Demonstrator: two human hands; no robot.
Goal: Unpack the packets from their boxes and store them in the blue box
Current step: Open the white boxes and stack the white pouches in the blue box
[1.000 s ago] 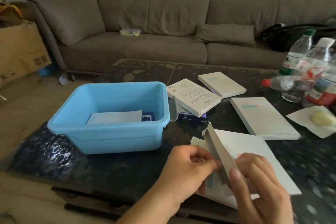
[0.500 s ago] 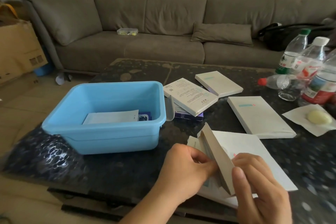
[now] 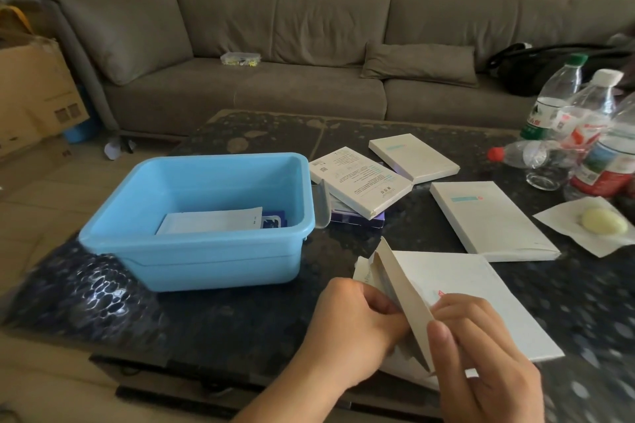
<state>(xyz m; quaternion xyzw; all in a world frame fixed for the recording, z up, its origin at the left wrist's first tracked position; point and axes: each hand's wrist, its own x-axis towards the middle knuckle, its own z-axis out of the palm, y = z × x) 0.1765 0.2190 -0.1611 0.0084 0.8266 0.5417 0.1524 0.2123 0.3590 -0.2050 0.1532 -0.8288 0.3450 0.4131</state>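
Both hands (image 3: pixel 364 323) grip a flat white box (image 3: pixel 405 292) — flap apparently open.

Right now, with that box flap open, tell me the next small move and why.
Probably slide the left hand fingers into the open end and draw the packet out. The right hand holds the flap of the white box up, and nothing is out of it yet. The blue box sits close on the left, with packets already inside.

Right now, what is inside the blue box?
In the blue box lies a white packet, with a dark blue packet partly showing beside it. Anything beneath them, or behind the near wall, is hidden.
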